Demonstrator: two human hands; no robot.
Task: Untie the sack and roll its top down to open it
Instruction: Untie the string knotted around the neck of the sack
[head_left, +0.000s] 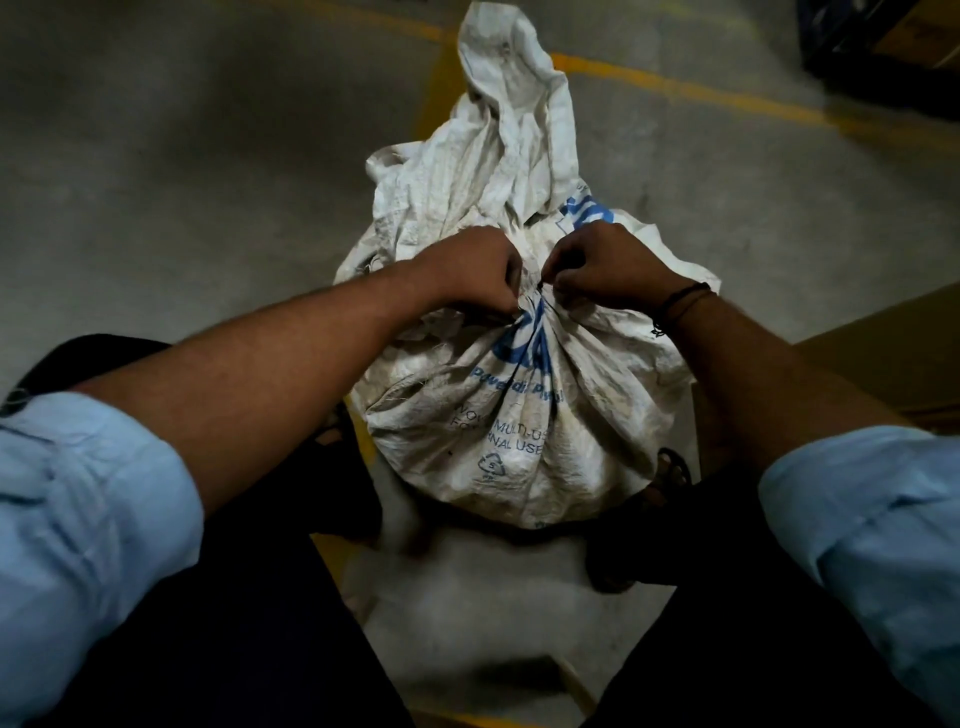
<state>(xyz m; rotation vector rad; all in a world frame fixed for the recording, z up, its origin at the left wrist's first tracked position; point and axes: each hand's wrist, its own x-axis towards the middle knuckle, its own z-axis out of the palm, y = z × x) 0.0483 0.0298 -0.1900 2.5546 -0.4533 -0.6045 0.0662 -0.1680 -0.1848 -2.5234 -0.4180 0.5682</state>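
Grey concrete floor (156, 156) with yellow lines (675, 85). White woven sack (519, 441) stands mid-frame, neck cinched by a thin dark tie (539, 287), loose top flopped toward upper centre. Our left hand (467, 270) grips the sack's gathered neck, fingers curled. Our right hand (608, 265) pinches the tie. Dark band (680, 301) on our right wrist. Brown box (883, 353) at right edge.

Grey concrete floor (166, 156) crossed by painted yellow lines (691, 85), white woven sack (519, 447) stood upright on it, sandalled foot (672, 470) planted just beside, brown sheet (883, 353) laid at the right edge.
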